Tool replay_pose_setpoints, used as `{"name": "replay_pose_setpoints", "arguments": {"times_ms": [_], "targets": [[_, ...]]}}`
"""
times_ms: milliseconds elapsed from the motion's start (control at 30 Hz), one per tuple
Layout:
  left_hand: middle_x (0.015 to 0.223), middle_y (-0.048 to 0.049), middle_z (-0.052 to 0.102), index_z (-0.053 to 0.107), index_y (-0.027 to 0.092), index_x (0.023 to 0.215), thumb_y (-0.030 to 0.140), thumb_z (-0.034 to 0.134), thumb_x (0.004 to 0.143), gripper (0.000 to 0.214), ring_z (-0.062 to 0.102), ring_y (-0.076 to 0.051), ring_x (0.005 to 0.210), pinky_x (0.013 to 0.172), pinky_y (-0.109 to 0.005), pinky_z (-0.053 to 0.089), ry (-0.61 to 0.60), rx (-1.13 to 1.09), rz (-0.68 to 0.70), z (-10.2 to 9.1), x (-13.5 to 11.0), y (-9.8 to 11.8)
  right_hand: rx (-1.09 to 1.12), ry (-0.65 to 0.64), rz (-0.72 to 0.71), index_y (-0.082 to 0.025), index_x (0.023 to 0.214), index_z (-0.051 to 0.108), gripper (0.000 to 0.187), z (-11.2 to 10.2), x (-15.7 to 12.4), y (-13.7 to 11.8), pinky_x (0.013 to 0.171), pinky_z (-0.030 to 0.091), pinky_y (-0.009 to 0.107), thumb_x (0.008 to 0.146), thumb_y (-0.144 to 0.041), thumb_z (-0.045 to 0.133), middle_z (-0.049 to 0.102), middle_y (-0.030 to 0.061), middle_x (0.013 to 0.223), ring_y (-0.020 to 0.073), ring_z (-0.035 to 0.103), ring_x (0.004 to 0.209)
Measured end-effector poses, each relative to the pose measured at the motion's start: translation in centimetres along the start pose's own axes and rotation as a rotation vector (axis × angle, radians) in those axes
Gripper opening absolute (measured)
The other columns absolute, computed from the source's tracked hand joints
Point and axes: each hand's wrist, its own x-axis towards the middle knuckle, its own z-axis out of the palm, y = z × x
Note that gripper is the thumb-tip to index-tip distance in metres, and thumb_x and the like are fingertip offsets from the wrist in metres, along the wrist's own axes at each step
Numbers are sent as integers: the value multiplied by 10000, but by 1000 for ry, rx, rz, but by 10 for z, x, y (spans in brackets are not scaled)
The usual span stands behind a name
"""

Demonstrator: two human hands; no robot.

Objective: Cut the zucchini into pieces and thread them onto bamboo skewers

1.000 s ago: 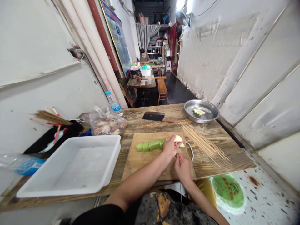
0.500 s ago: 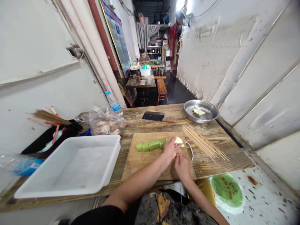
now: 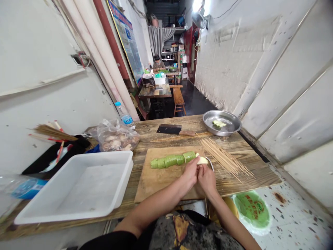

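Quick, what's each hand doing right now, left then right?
Left hand: closed, holding a pale slice.
Right hand: fingers curled closed by the slice; anything inside them can't be made out.

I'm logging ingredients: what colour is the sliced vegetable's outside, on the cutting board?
The sliced vegetable is green outside; head view shows it.

Front and centre on the table (image 3: 145,129) we have the board (image 3: 156,187), the vegetable (image 3: 171,160) lying across its back half, and behind the board comes the knife (image 3: 169,129)! Swing left and there's the tray (image 3: 85,187), the bag (image 3: 116,135) just behind its back right corner and the bottle (image 3: 126,118) behind that, while out right the skewers (image 3: 225,158) spread beside the board, with the basin (image 3: 234,126) behind them, slices (image 3: 219,123) in it. Deeper in the room, behind this table, stands a second table (image 3: 156,91), a bench (image 3: 178,96) along its right side.
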Motion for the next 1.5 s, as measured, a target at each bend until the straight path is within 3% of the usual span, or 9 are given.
{"name": "replay_pose_setpoints", "arguments": {"times_ms": [167, 267, 400, 533, 667, 767, 933, 1133, 1500], "targets": [[743, -55, 675, 640, 137, 852, 326, 697, 757, 220, 622, -143, 662, 668, -258, 488, -88, -2, 6, 1, 1, 16, 77, 46, 43, -150, 876, 627, 395, -9, -4, 12, 561, 411, 263, 900, -304, 264, 697, 86, 725, 175, 616, 563], [860, -67, 702, 662, 180, 957, 188, 662, 758, 199, 642, -175, 798, 836, -324, 483, -37, 314, 269, -1, 9, 38, 188, 64, 103, -160, 884, 606, 433, -16, -12, 18, 524, 403, 263, 904, -408, 250, 646, 45, 619, 165, 566, 483], [1063, -67, 695, 725, 256, 887, 72, 705, 640, 308, 555, -241, 1119, 1085, -385, 279, -266, 900, 592, -1, 17, 60, 351, 62, 161, -181, 866, 573, 465, -25, -20, 21, 505, 394, 261, 899, -520, 257, 521, -28, 485, 156, 506, 438], [953, -31, 722, 710, 282, 691, 45, 695, 594, 257, 505, -272, 1184, 1139, -439, 73, -423, 1137, 580, 2, 22, 58, 521, 37, 213, -189, 851, 559, 460, -30, -24, 25, 455, 368, 247, 877, -581, 320, 460, -61, 460, 135, 446, 409], [670, -5, 682, 668, 276, 565, 68, 698, 590, 212, 598, -262, 961, 1129, -434, 85, -498, 1213, 567, 4, 32, 52, 596, 15, 239, -184, 849, 562, 441, -32, -28, 33, 436, 333, 232, 875, -577, 361, 428, -73, 467, 117, 408, 410], [771, -23, 711, 706, 279, 674, 79, 720, 590, 217, 610, -257, 959, 1120, -423, 121, -593, 1270, 560, 3, 44, 54, 638, 2, 257, -181, 842, 561, 422, -32, -33, 38, 444, 326, 229, 872, -564, 387, 412, -75, 472, 113, 399, 422], [1029, -65, 714, 708, 283, 982, 138, 669, 697, 322, 616, -241, 1039, 1056, -364, 293, -586, 1279, 575, 3, 67, 59, 686, -59, 300, -180, 862, 554, 405, -31, -42, 40, 441, 301, 234, 867, -557, 406, 416, -74, 488, 116, 375, 427], [910, -39, 736, 711, 252, 697, 46, 787, 470, 317, 643, -240, 949, 972, -316, 410, -498, 1104, 461, 13, 84, 56, 660, -103, 294, -182, 863, 548, 393, -29, -47, 42, 448, 299, 237, 877, -543, 391, 404, -74, 485, 121, 378, 436], [805, -55, 682, 652, 139, 1049, 152, 699, 754, 299, 580, -86, 495, 452, -189, 432, -312, 488, -51, 7, 41, 99, 464, -133, 132, -162, 865, 639, 451, -49, -55, 2, 448, 346, 242, 893, -527, 376, 457, -39, 462, 142, 452, 428]]}}
